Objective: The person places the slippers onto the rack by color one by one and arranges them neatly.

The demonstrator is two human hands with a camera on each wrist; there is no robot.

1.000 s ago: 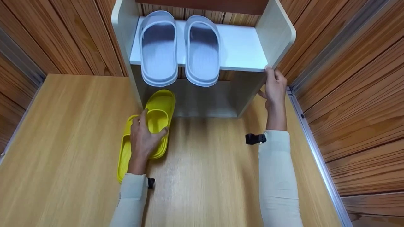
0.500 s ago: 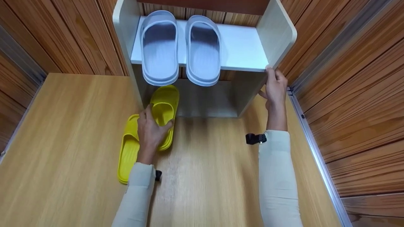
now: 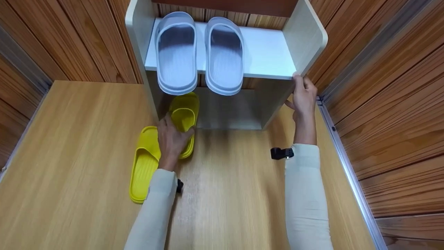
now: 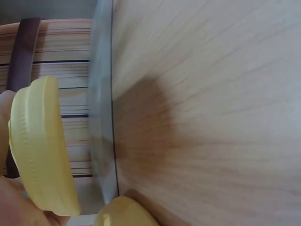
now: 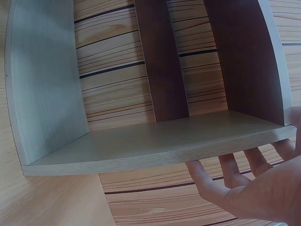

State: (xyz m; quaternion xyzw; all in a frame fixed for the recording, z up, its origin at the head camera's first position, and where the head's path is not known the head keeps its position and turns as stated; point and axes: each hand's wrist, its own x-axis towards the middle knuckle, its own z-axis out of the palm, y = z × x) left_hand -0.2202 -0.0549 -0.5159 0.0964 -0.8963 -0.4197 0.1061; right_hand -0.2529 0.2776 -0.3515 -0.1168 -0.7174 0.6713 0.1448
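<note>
- A person's left hand (image 3: 173, 139) clamps a yellow slipper (image 3: 184, 118) between thumb and fingers at the left of a rack's (image 3: 305, 38) lower opening; the slipper's far end is partly hidden beneath the left grey slipper (image 3: 177, 59), and how deep it reaches is hard to tell.
- From the left wrist, the held slipper and the hand run off the frame's edge; the sole shows raised above the floor (image 3: 225, 194).
- A second yellow slipper (image 3: 144, 170) lies on the floor, its inner side partly covered by the left hand; the left wrist view catches only its cropped end.
- The right hand (image 3: 305, 97) grips the front edge of the rack's right side panel near the upper shelf (image 3: 267, 52); the right wrist view crops it, fingertips against the panel's outer face.
- Above, the left grey slipper and the right grey slipper (image 3: 223, 59) overhang the shelf's front edge, room to their right.
- The lower opening stretches from the held slipper to the right panel; bare floor separates the forearms, with wood-panelled wall (image 3: 399, 104) beyond the right arm.
</note>
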